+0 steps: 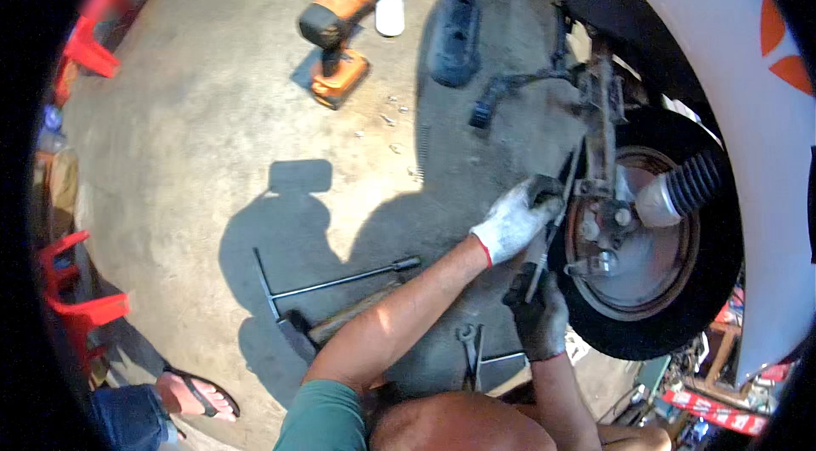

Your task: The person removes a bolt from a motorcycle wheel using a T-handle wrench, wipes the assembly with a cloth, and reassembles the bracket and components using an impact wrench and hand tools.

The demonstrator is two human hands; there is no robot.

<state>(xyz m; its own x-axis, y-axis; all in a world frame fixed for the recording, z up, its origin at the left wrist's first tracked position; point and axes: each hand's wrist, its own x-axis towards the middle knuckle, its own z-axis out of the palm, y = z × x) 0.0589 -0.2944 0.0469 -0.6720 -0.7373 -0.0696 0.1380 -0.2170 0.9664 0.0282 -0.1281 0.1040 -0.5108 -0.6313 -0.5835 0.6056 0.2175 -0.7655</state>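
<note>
My left hand (515, 220), in a white work glove with dark, dirty fingers, is closed around a long thin metal rod (561, 213). My right hand (541, 315), in a dark-stained glove, grips the rod's lower end. The rod slants up beside a black tyre (722, 281) with a rusty, dirty wheel rim (625, 308), its far end close to a metal suspension arm (602, 145). The rod's exact kind cannot be made out. A ribbed black rubber boot (695, 183) with a pale end sits against the wheel hub (614, 217).
An orange-black impact wrench (340, 17) stands near a white cylinder (390, 11), with small screws nearby. A T-handle wrench (340, 283), hammer (297, 332) and spanner (469, 349) lie left of my arms. White bodywork (722, 26) overhangs right. Another person's sandalled foot (200, 396) and red stools (81, 315) are left.
</note>
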